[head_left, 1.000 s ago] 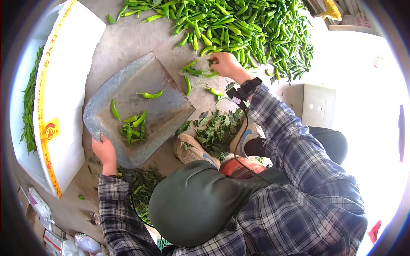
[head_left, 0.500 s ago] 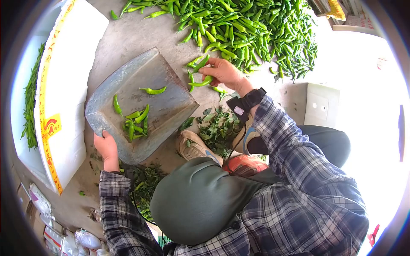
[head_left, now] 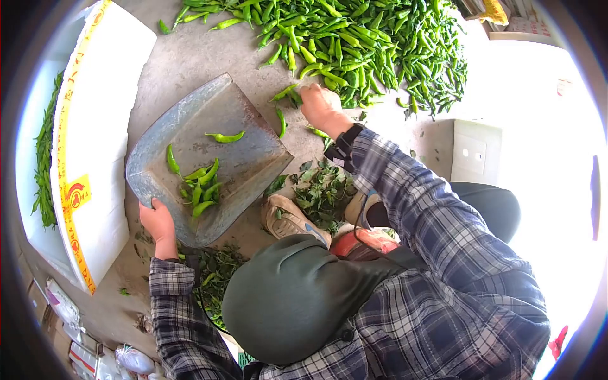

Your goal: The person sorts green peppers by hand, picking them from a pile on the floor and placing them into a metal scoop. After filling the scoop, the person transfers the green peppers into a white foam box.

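Note:
My left hand grips the near-left rim of a worn metal dustpan, thumb over the edge. Inside the pan lie several green chili peppers, most in a small cluster, with one lone pepper farther up. My right hand is palm down at the near edge of the big chili pile. Its fingers are curled and mostly hidden, with a dark green chili pepper showing at the fingertips. Another pepper lies on the floor between this hand and the pan.
A white foam box holding more green peppers stands at left. Loose leaves lie around my shoes. A pale box is at right, and bags sit at lower left.
My right hand held peppers above the floor; now it is turned palm down, and the curved pepper no longer shows in it. The cluster in the pan has shifted, with a pepper lower down.

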{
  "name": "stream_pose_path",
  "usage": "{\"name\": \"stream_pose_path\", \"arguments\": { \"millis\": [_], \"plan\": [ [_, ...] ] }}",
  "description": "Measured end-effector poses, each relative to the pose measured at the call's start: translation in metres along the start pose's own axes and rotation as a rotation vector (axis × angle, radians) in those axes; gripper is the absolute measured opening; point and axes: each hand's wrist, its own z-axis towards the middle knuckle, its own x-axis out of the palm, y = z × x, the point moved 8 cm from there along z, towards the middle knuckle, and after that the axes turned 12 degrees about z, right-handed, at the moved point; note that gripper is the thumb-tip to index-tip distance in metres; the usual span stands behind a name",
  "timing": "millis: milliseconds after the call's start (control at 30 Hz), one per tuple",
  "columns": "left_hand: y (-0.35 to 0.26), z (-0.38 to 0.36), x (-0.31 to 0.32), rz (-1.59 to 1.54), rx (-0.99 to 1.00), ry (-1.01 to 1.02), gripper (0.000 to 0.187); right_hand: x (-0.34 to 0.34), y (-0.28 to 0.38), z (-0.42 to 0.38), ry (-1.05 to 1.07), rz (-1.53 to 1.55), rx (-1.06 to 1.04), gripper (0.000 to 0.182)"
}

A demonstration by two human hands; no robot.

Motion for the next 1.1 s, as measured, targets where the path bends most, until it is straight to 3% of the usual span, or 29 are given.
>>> {"name": "stream_pose_path", "arguments": {
  "millis": [67,133,167,400,500,567,600,667,733,867,933,967,1033,1067,1100],
  "plan": [
    [-0.001,0.0,-0.001,-0.009,-0.003,0.002,0.028,-0.021,0.017,-0.008,-0.016,0.11,0.064,0.022],
    [-0.002,-0.002,0.001,-0.021,0.004,0.014,0.029,-0.02,0.034,-0.018,0.104,0.197,0.129,0.031],
    [0.0,-0.001,0.002,-0.026,0.0,0.023,0.029,-0.011,0.041,-0.02,0.093,0.196,0.077,0.033],
    [-0.001,-0.001,0.0,-0.005,-0.02,0.02,0.03,0.026,0.052,-0.026,0.182,0.302,0.234,0.03],
    [-0.003,-0.001,0.0,-0.011,0.004,0.013,0.03,0.007,0.1,-0.034,0.22,0.467,0.082,0.027],
    [-0.007,-0.001,-0.002,-0.029,0.005,0.021,0.03,-0.008,0.142,-0.043,0.144,0.817,-0.381,0.02],
    [-0.008,-0.002,-0.002,-0.049,-0.002,0.028,0.03,-0.008,0.132,-0.029,0.142,0.817,-0.38,0.02],
    [-0.009,-0.005,-0.004,-0.054,-0.008,0.03,0.03,0.01,0.071,0.022,0.062,0.264,-0.095,0.018],
    [-0.009,-0.005,-0.003,-0.057,-0.007,0.036,0.03,0.013,0.062,0.029,0.006,0.056,-0.174,0.018],
    [-0.004,0.0,-0.001,-0.036,0.036,0.013,0.03,-0.021,0.064,0.038,0.025,0.158,-0.179,0.02],
    [-0.002,-0.005,0.002,-0.047,0.027,0.044,0.03,-0.041,0.025,0.04,-0.103,0.364,0.19,0.02],
    [-0.004,-0.005,0.0,-0.028,0.039,0.024,0.03,-0.045,0.019,0.038,-0.103,0.36,0.2,0.02],
    [-0.009,-0.001,-0.003,-0.012,0.043,-0.005,0.03,-0.055,0.039,0.042,-0.06,0.303,-0.086,0.024],
    [-0.008,-0.002,-0.003,-0.01,0.032,0.008,0.03,-0.051,0.041,0.034,-0.051,0.305,-0.077,0.024],
    [-0.008,-0.003,-0.003,-0.011,0.024,0.017,0.03,-0.055,0.057,0.02,-0.022,0.511,-0.099,0.024]
  ]
}}
